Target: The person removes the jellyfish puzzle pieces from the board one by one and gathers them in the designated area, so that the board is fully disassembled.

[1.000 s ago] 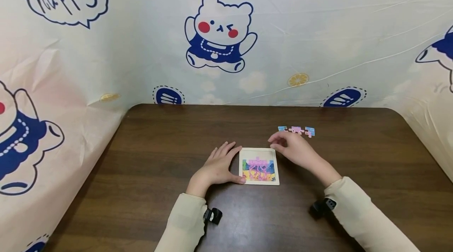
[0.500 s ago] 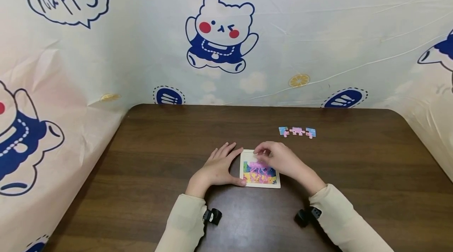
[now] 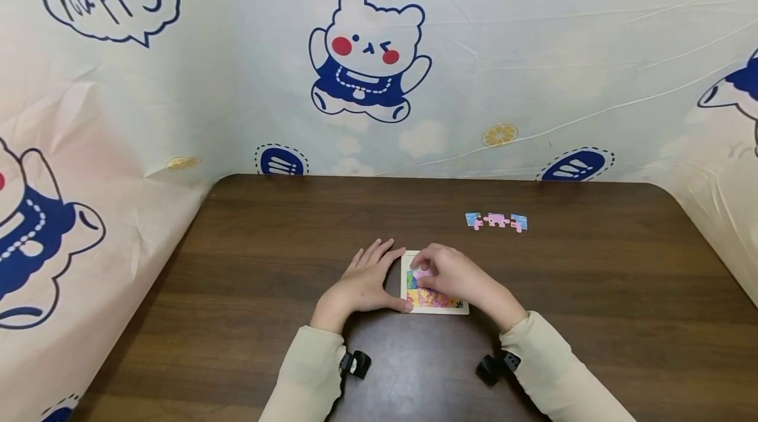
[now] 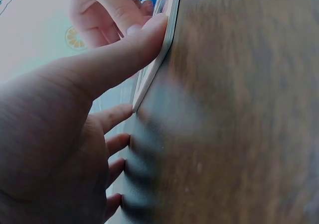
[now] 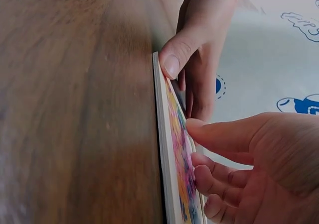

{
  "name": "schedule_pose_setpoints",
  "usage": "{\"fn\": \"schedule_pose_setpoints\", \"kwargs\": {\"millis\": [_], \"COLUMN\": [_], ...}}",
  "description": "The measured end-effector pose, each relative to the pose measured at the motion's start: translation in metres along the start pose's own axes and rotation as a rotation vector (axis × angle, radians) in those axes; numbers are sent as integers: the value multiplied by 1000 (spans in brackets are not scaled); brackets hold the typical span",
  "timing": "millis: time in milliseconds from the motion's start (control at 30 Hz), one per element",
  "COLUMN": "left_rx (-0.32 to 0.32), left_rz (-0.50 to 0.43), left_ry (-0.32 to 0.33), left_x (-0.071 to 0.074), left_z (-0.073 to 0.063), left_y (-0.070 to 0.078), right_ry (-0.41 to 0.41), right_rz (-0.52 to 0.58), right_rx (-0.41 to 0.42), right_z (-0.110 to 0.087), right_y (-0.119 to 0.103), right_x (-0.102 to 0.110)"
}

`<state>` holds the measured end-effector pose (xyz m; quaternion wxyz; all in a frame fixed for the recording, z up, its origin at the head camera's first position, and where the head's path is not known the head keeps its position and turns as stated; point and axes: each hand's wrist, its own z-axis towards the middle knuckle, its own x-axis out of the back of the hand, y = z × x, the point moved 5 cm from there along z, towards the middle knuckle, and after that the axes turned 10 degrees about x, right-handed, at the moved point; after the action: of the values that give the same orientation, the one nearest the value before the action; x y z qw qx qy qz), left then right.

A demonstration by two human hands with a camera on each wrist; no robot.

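A small white-rimmed jigsaw tray (image 3: 404, 280) lies on the table, its lower part filled with pink, blue and yellow picture pieces. My left hand (image 3: 367, 280) steadies its left side, fingers spread, the thumb on the near corner and the index fingertip at the far one. Over the tray is my right hand (image 3: 453, 272), bent fingers and thumb touching the jigsaw picture (image 5: 179, 149) in the right wrist view. Thumb and fingertips stand apart there, and I see no loose piece between them. From the head, this hand hides much of the picture.
Three loose jigsaw pieces (image 3: 497, 219) lie in a row beyond the tray, to the right. They rest on the dark brown wooden table (image 3: 284, 224). A printed cloth backdrop (image 3: 254, 79) rises behind the table's far edge. Each sleeve carries a black wrist camera (image 3: 360, 364).
My right hand has moved left and nearer from beside the loose pieces, onto the tray's picture. The left hand stays at the tray's left side. The three loose pieces have not moved.
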<state>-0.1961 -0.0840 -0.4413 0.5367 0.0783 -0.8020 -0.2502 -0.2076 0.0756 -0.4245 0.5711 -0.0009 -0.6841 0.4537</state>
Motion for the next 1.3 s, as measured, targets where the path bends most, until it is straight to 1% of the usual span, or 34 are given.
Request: {"fn": "schedule_pose_setpoints", "kwargs": {"millis": [433, 667, 900, 1033, 1300], "left_rx": [10, 19, 14, 20, 39], "left_rz": [2, 6, -1, 5, 29], "left_ry": [6, 7, 15, 14, 7], "left_x": [-7, -4, 3, 2, -4], "left_z": [7, 5, -1, 0, 4], "left_y": [-6, -4, 3, 3, -2], "right_ry": [-36, -52, -37, -40, -15], "right_rz": [-1, -16, -61, -66, -12], "right_rx": [-21, -21, 6, 4, -3], "right_z": [4, 4, 3, 3, 3], "right_y": [1, 1, -1, -1, -1], "right_x": [-4, -6, -7, -8, -8]}}
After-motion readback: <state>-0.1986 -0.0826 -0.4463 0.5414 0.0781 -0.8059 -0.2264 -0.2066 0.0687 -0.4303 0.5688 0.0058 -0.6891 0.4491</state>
